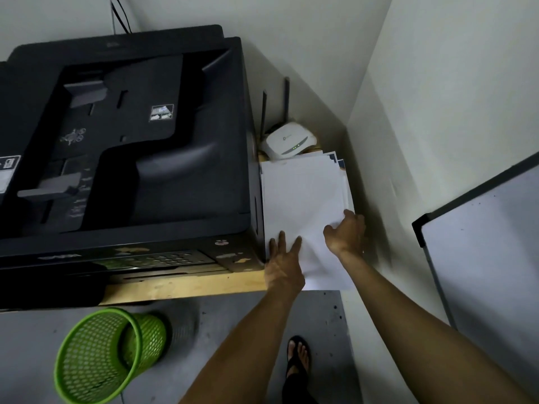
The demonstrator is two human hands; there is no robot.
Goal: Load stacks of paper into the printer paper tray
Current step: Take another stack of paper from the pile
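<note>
1. The left hand (282,262) is lying flat on the near left corner of the paper stack (303,205), fingers straight and spread, pressing down rather than gripping.
2. The right hand (347,233) is curling round the stack's near right edge, thumb on top and fingers going out of sight beneath, so it is grasping the sheets.
3. The stack is sitting on the wooden shelf (186,284), squeezed between the printer (125,147) on its left and the wall on its right. It is plain white and thin; the sheets are fanning slightly at the far corner, where a few blue-printed edges are poking out.
4. Going left to right: the printer is filling most of the shelf, a big matte black plastic box with grey sliding guides on its lid and a keypad along the front.
5. On the floor below, a bright green mesh wastebasket (108,354) is lying tipped on its side.
6. Behind the paper, a glossy white router (288,141) with two dark upright antennas is showing small green lights.
7. At the far right, a whiteboard (490,243) with a dark frame is leaning against the wall.
</note>
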